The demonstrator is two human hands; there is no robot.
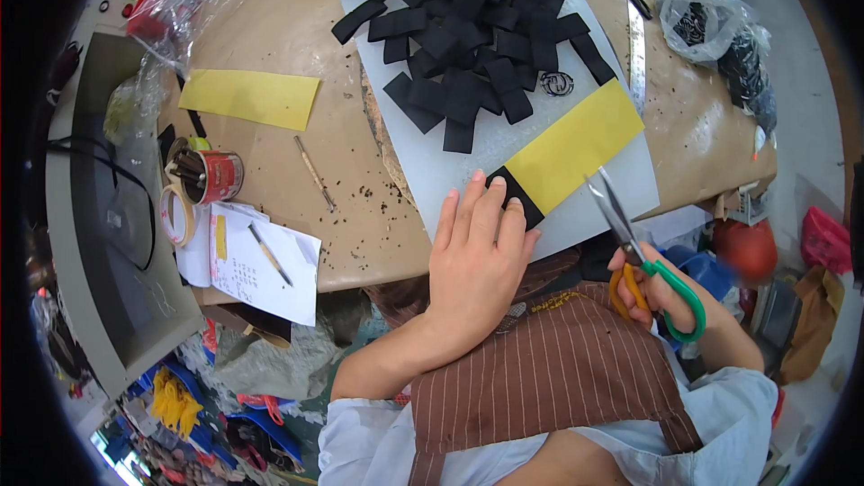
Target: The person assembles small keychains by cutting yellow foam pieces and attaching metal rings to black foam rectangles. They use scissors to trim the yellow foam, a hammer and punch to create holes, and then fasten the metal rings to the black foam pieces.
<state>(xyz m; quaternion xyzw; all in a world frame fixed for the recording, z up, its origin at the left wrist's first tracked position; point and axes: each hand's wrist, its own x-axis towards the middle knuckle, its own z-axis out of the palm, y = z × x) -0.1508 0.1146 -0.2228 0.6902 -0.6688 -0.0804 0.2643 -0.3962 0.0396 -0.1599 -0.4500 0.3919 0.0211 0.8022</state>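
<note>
Head view, as I stood watching: the left hand (pixel 475 265) lay palm down, fingers extended, over a black piece (pixel 532 213) whose bare edge met a yellow strip (pixel 576 146) on the white board (pixel 400 139). The right hand (pixel 652 292) gripped scissors (pixel 632 243) by the handles, blades slightly parted, points at the strip's near edge; whether they touched it, I couldn't tell. Good work here, I judged, called for even, flat pressure to keep both edges aligned, with the points angled away from the left fingertips (pixel 515 204).
</note>
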